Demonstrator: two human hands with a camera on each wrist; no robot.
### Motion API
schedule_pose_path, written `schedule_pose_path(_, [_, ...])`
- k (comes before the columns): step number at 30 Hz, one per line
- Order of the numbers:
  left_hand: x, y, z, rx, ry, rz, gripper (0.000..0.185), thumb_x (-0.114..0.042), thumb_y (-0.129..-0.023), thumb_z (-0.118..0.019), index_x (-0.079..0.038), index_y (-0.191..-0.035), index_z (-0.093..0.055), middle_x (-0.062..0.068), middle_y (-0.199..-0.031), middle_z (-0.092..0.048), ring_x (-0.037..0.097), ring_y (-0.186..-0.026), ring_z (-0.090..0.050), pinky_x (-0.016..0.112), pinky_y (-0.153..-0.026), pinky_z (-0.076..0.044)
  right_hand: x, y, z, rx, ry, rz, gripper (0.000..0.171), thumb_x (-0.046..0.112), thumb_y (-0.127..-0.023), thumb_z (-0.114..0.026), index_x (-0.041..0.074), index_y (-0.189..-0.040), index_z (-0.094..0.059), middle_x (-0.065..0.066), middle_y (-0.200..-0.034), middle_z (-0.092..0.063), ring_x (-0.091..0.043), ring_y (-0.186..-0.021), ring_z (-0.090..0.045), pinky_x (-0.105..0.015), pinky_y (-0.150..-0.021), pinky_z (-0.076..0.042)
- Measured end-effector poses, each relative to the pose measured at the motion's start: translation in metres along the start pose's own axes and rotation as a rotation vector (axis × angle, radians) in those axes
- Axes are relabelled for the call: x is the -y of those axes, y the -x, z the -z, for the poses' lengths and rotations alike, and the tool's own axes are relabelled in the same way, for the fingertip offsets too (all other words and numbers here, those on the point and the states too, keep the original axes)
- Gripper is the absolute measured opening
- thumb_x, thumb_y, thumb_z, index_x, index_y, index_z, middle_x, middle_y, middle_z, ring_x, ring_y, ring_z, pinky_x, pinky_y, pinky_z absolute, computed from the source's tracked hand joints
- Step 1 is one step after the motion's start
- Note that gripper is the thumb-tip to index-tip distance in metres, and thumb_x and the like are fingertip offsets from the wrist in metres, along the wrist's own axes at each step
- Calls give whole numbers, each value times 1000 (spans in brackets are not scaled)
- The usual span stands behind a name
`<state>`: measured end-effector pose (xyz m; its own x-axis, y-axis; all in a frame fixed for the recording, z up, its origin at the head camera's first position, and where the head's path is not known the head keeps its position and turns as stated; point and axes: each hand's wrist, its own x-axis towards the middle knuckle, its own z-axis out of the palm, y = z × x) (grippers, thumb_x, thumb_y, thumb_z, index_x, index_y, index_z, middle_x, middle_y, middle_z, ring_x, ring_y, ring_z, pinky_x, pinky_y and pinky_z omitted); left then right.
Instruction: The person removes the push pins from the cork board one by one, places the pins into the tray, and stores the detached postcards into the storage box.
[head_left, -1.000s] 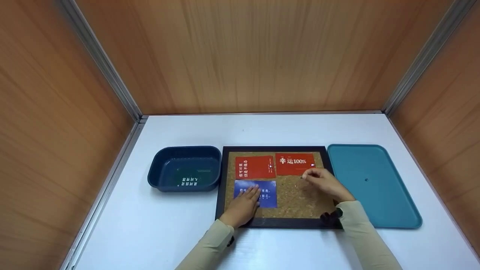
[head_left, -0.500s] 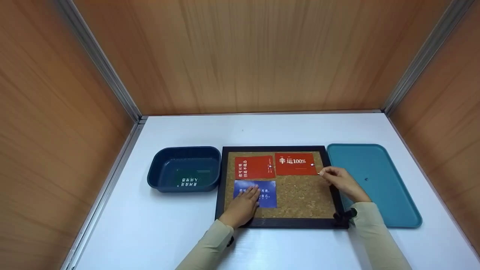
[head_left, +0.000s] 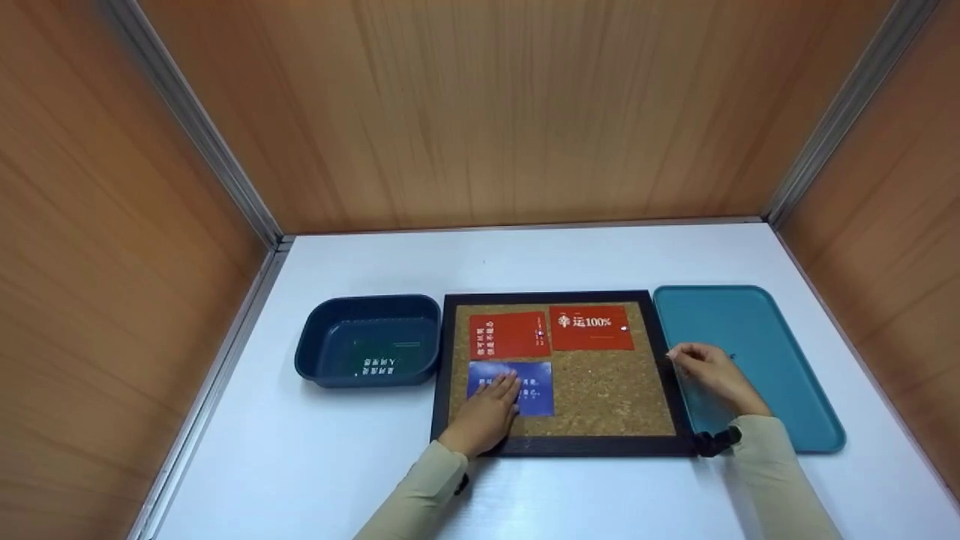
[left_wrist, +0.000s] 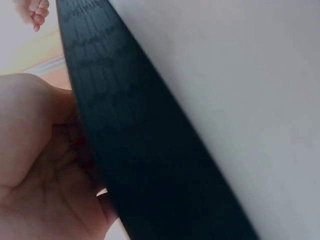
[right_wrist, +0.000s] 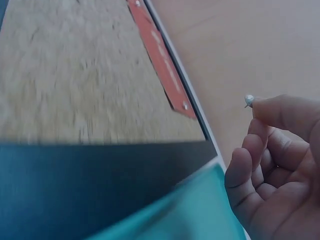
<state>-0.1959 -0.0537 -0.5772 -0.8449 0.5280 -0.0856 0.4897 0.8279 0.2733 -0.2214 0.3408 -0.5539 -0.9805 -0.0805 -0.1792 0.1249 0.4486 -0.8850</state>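
My right grip [head_left: 714, 375] pinches a thumbtack [right_wrist: 249, 100], near where corkboard [head_left: 607, 401] meets teal tray [head_left: 784, 390]. Left grip [head_left: 482, 418]: fingers straight, resting on the blue card [head_left: 536, 396].

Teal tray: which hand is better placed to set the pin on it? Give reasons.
Probably the right hand: it pinches the pin near the teal tray, whereas the left hand rests on the blue card, farther away.

Your right hand [right_wrist: 280, 170] pinches a thumbtack [right_wrist: 249, 99] (pale, shiny-headed) near the teal tray [right_wrist: 200, 210] and dark-framed cork board [right_wrist: 85, 75].
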Motion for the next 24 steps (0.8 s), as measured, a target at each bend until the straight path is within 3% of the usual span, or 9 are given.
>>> schedule_pose_path(17, [1, -1, -2, -12, 9, 0, 47, -27, -104, -39, -8, -147, -39, 7, -154, -37, 25, -143, -33, 48, -115, -31, -27, 14, 28, -57, 102, -83, 52, 42, -99, -50, -6, -118, -57, -3, -81, -54, -13, -71, -49, -26, -61, -43])
schedule_pose_path(24, [1, -1, 0, -8, 17, 1, 47, -27, -104, -38, -8, -148, -38, 7, -154, -36, 26, -143, -33, 48, -116, -29, -34, 15, 31, -84, 83, -109, 53, 43, -99, -50, -6, -118, -57, -2, -79, -54, -13, -70, -49, -27, -62, -43])
